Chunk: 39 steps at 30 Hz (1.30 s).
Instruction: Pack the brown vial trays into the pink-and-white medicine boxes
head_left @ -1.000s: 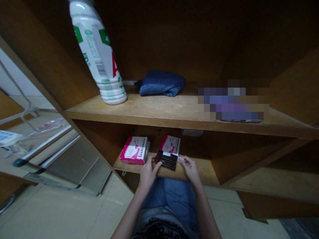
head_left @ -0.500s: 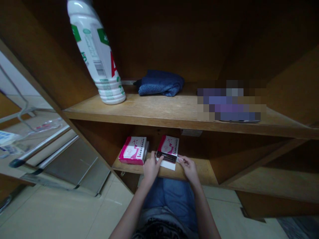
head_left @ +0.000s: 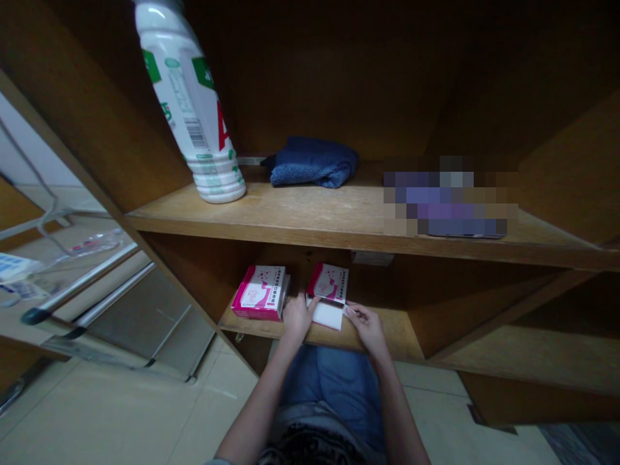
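Note:
My left hand [head_left: 298, 320] and my right hand [head_left: 368, 326] rest at the front of the lower wooden shelf [head_left: 387, 329]. Their fingertips meet opposite edges of a white rectangular pad [head_left: 325, 315], which they seem to hold between them. Behind the pad, a pink-and-white packet [head_left: 328, 283] stands tilted. To its left is a pink-and-white medicine box [head_left: 259, 294], close to my left hand but apart from it. The dark ribbed piece from earlier does not show.
Above, the wooden upper shelf [head_left: 310, 216] carries a tilted white plastic bottle [head_left: 191, 110], a folded blue towel [head_left: 312, 163] and a pixelated object [head_left: 450, 200]. Metal rails [head_left: 87, 278] lie to the left, above a tiled floor [head_left: 121, 413]. My jeans [head_left: 334, 387] show below.
The dark ribbed piece on the white pad has gone from view, leaving the white face showing. The pad sits slightly lower, and my hands have barely moved.

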Available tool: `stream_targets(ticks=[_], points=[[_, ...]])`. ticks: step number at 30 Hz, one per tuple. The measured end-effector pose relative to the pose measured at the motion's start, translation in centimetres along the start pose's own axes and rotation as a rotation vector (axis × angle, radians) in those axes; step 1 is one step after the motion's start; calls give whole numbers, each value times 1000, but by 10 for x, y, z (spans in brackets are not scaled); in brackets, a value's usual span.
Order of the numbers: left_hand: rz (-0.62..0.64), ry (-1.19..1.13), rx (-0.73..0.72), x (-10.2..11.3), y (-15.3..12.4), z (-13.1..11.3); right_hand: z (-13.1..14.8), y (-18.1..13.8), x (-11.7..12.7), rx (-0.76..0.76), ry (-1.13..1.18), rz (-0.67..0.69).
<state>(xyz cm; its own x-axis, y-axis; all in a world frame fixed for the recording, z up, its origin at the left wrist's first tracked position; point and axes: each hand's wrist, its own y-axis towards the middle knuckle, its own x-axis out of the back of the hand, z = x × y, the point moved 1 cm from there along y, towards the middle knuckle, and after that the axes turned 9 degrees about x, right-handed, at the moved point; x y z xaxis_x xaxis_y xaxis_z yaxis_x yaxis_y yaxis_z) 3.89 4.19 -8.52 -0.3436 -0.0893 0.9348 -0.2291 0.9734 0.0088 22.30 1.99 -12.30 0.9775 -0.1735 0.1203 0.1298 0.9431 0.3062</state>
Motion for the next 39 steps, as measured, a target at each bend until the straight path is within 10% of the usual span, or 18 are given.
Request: stream_targets(ticks=[20, 32, 39], points=[[171, -496, -247, -3, -1, 20, -17, 5, -4, -38, -53, -192], [97, -130, -29, -4, -4, 2, -19, 3, -3, 37, -181, -142], [141, -445, -255, -7, -4, 16, -17, 2, -2, 78, -273, -156]])
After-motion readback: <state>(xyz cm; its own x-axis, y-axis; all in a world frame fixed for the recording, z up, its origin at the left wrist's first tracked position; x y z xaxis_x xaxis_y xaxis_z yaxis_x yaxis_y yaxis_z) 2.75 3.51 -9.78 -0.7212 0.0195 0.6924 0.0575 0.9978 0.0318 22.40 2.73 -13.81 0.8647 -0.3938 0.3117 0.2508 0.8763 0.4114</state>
